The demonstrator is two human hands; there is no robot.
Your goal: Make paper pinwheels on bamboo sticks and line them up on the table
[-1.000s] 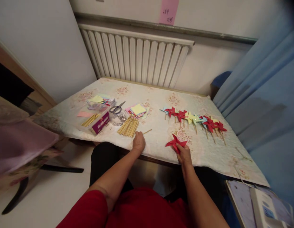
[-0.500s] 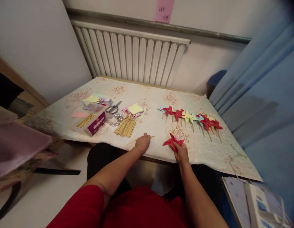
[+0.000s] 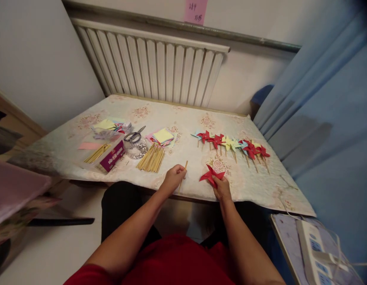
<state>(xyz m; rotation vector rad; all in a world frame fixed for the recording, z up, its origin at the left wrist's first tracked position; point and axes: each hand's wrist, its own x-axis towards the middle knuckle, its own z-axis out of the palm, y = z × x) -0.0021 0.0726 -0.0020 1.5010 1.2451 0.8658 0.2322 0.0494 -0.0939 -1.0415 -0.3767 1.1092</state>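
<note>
Between the fingertips of my left hand [image 3: 173, 177] a thin wooden stick [image 3: 183, 177] is held nearly upright, close to the table's front edge. My right hand [image 3: 222, 188] grips a red paper pinwheel [image 3: 212, 175] by its centre, the blades spread out beyond the thumb. A gap separates stick and pinwheel. A bundle of wooden sticks [image 3: 151, 158] lies left of my left hand. Farther right, a row of finished pinwheels [image 3: 227, 143] in red, yellow and light blue rests on the cloth.
Behind the stick bundle is a stack of coloured paper squares [image 3: 163, 136]. Scissors [image 3: 134, 135] lie by a round clear container [image 3: 136, 150] of small shiny pieces. A purple-sided box [image 3: 112, 156] holds more sticks. A power strip [image 3: 313, 249] sits at the lower right.
My left hand has picked the stick up off the table and turned it from lying flat to nearly upright. My right hand keeps holding the red pinwheel. The view has shifted slightly.
</note>
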